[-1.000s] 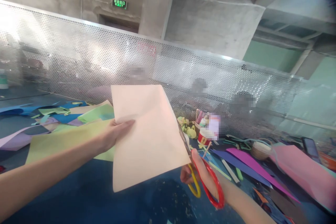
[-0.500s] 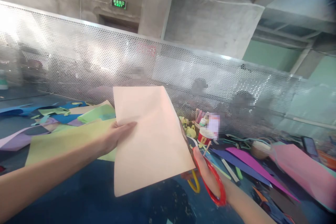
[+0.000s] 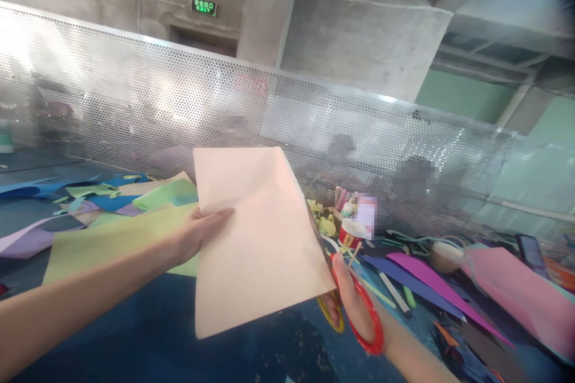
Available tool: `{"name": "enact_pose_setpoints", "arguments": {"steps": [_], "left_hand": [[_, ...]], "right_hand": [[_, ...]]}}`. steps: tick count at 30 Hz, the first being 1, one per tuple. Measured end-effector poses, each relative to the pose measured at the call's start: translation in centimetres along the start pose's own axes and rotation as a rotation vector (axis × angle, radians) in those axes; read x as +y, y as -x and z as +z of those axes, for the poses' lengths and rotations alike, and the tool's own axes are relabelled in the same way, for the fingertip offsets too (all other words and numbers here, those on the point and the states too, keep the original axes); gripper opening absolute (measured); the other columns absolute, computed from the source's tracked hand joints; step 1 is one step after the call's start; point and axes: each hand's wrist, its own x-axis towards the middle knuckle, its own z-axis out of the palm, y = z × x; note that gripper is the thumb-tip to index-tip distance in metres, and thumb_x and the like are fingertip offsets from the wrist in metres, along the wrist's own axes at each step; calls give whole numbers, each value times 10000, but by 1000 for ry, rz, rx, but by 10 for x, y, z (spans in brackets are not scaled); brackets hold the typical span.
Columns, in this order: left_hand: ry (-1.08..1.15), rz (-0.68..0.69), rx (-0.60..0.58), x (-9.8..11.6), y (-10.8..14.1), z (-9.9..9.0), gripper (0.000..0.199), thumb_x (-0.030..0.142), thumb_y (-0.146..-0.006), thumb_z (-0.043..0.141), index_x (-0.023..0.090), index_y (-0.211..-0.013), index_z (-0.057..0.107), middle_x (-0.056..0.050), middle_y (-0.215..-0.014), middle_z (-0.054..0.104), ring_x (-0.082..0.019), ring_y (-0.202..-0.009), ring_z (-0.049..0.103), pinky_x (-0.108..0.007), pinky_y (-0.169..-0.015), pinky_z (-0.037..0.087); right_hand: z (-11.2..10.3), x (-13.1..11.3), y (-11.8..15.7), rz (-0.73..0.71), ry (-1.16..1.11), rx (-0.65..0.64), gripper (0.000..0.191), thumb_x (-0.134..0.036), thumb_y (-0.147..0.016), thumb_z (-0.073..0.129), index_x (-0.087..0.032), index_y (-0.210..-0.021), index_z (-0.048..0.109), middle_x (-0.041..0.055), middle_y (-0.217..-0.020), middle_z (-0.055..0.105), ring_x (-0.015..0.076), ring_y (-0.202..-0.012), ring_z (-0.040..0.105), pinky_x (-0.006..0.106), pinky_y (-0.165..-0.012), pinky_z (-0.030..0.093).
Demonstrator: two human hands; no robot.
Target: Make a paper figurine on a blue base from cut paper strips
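A pale peach sheet of paper (image 3: 256,251) is held up in front of me. My left hand (image 3: 202,232) pinches its left edge, the thumb lying across the front and the other fingers hidden behind. In my right hand (image 3: 353,296) is a pair of scissors (image 3: 377,335) with one red and one yellow handle loop. The thumb passes through the red loop, and fingers show at the yellow one. Their blades run up along the paper's right edge, mostly hidden behind it.
Yellow-green paper (image 3: 103,239) and coloured scraps (image 3: 112,200) lie on the dark blue table (image 3: 148,329) at left. To the right are a red-and-white tub (image 3: 350,234), purple and magenta paper (image 3: 431,275), pink paper (image 3: 516,293) and a phone (image 3: 530,250). A perforated metal screen (image 3: 179,96) stands behind.
The scissors' yellow loop has moved closer to the red one, so the handles look more closed. My left hand and the paper have hardly moved.
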Motion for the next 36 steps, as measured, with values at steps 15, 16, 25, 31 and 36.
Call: {"name": "enact_pose_setpoints", "arguments": {"steps": [15,16,25,31,36], "left_hand": [[9,-23,29,2,-1,1,304,303,-619,738,156,-880,684,-87,-835,725,-218,-650,683,-305,-623,560],[11,-23,28,2,-1,0,297,299,-621,738,157,-876,686,-84,-831,725,-216,-648,683,-304,-622,560],[34,-19,22,2,-1,1,270,286,-637,735,157,-868,682,-67,-809,728,-201,-657,682,-286,-632,563],[14,-40,24,2,1,2,269,288,-645,732,149,-869,678,-67,-814,728,-195,-661,680,-280,-640,563],[-19,-53,-26,-1,2,2,297,319,-669,711,148,-909,674,-85,-850,723,-212,-698,679,-296,-644,561]], "right_hand": [[6,7,-1,31,-17,92,648,-698,-801,155,-232,-385,327,-25,-306,317,105,-271,373,254,-361,351],[7,6,-1,39,-28,110,638,-693,-805,166,-231,-394,325,-29,-311,309,101,-266,359,250,-343,327],[14,4,-1,159,-93,176,578,-672,-805,267,-217,-462,365,-48,-334,325,86,-247,334,236,-301,287],[9,9,-4,98,-244,47,627,-663,-812,264,-173,-553,558,24,-450,558,158,-451,578,257,-490,493],[-1,-9,2,107,-160,-24,667,-672,-803,267,-148,-900,668,88,-757,710,242,-702,664,328,-668,532]]}}
